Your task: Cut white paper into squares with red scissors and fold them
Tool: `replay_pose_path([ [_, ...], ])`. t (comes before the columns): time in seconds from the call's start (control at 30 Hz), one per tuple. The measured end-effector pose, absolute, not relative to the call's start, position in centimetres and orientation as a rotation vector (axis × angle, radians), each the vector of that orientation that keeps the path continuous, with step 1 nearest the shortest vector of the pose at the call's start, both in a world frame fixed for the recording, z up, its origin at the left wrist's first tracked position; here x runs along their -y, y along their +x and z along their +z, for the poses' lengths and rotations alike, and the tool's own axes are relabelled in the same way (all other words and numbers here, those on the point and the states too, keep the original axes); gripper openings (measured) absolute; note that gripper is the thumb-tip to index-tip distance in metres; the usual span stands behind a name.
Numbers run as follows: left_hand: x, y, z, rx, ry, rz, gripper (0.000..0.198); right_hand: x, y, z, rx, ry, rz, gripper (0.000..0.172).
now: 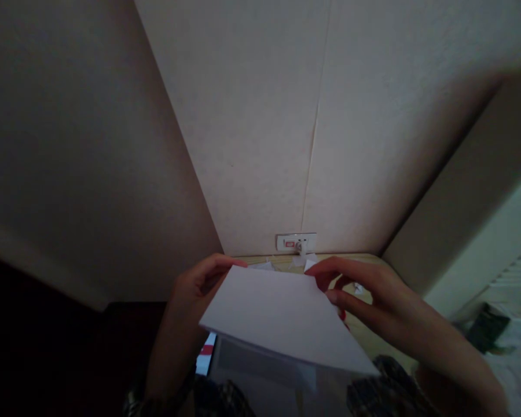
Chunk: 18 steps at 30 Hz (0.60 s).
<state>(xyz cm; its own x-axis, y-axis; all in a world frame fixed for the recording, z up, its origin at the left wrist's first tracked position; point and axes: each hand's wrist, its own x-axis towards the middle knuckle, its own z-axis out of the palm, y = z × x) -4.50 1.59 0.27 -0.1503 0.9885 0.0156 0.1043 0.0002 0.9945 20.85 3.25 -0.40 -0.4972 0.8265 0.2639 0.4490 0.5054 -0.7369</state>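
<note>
A white sheet of paper (282, 318), perhaps folded or with another layer beneath, is held up in front of me and tilted. My left hand (193, 295) grips its far left corner, with the fingers partly behind the sheet. At the far right corner, my right hand (369, 289) has its thumb and fingers closed on the edge. A small white paper piece (310, 264) shows beside the right fingertips. Something red (342, 314) peeks out under the right hand, too covered to name. Below the sheet's near edge lies a greyish, see-through-looking flat thing (260, 365).
A wall socket (296, 242) with a plug sits low on the pale wall, just above a yellowish tabletop (364, 330). Paper scraps (264, 266) lie at its back. A lit screen (205, 353) shows at lower left. Blurred items (488, 327) stand at right.
</note>
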Motion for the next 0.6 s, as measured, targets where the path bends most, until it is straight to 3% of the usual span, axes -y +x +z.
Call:
replay_pose_path([
  [0.6, -0.95, -3.67, -0.12, -1.354, 1.198, 1.446, 0.012, -3.30, 20.01, 0.13, 1.944, -0.988, 0.792, 0.024],
])
